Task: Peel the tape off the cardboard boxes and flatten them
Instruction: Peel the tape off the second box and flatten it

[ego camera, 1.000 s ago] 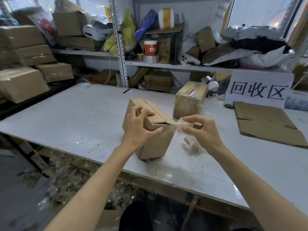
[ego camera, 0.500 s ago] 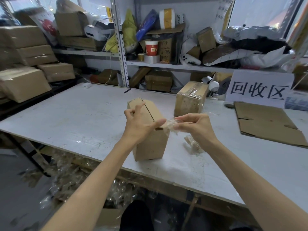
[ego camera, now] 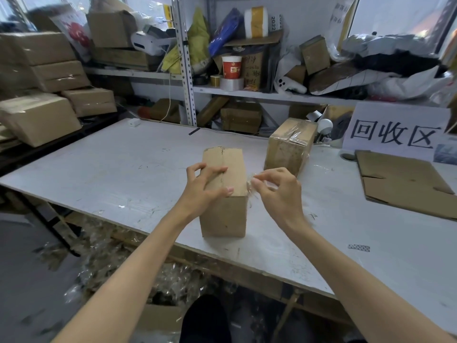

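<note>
Squarely between hands (ego camera: pixel 205 186): box (ego camera: pixel 223 214).

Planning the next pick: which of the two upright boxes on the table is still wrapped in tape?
The far box, behind the right hand: clear tape shines across its top and sides. The near box under the left hand shows bare cardboard.

box (ego camera: pixel 223 194) on table (ego camera: pixel 111 169), taped box (ego camera: pixel 289 144) behind-right
</note>
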Action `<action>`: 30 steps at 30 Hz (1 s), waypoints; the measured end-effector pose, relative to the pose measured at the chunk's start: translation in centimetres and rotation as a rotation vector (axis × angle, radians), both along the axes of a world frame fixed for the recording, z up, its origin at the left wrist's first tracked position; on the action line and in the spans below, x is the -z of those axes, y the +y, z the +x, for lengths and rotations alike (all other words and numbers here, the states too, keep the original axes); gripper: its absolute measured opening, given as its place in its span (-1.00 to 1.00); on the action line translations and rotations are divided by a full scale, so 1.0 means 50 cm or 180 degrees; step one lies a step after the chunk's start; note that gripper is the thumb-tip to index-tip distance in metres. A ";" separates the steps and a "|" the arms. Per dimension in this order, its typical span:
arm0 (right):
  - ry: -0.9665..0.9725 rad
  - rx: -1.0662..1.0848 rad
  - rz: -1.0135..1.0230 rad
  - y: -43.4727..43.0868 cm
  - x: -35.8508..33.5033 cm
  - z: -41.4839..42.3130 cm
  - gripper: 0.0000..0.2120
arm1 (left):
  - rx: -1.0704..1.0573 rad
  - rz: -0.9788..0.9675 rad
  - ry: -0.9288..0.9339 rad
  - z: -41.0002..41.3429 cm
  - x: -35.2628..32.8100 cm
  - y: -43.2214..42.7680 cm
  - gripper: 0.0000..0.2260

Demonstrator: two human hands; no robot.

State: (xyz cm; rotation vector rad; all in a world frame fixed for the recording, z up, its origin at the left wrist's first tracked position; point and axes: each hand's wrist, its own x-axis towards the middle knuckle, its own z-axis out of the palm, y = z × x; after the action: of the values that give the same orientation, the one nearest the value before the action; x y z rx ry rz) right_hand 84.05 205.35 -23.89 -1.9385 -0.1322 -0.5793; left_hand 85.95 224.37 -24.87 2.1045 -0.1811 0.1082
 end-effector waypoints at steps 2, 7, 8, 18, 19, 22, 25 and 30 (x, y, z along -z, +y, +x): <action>0.0047 -0.0100 -0.0248 -0.004 0.002 -0.006 -0.79 | -0.0015 -0.0047 0.0002 0.002 0.004 0.002 -0.56; 0.0568 -0.0129 -0.0501 -0.017 0.022 -0.019 -0.54 | -0.0019 -0.0053 -0.0041 0.003 0.005 -0.006 -0.57; 0.0522 -0.0153 -0.0426 -0.017 0.025 -0.017 -0.62 | -0.0007 -0.0056 -0.0025 0.003 0.005 -0.004 -0.57; 0.0648 -0.0541 0.0449 -0.059 0.028 0.004 -0.96 | 0.0125 -0.0161 0.0062 0.005 0.004 0.006 -0.57; 0.0717 -0.0596 0.0489 -0.061 0.025 0.005 -0.99 | 0.0111 -0.0168 0.0045 0.005 0.004 0.006 -0.59; 0.0903 -0.0760 0.0369 -0.057 0.015 0.003 -0.69 | 0.0076 -0.0140 -0.0013 0.005 0.006 0.002 -0.60; 0.0768 -0.0356 -0.0064 -0.033 0.024 -0.009 -0.59 | 0.0038 -0.0083 -0.0037 0.001 0.006 -0.005 -0.58; 0.0446 -0.0400 0.0400 -0.034 0.033 -0.005 -0.81 | 0.0092 -0.0122 0.0105 -0.003 -0.001 0.002 -0.47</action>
State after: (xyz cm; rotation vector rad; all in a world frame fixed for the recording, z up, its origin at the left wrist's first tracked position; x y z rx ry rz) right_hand 83.83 203.63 -25.56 -1.8272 -0.1248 -0.3591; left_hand 85.80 224.48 -24.80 2.0633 -0.1881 0.0593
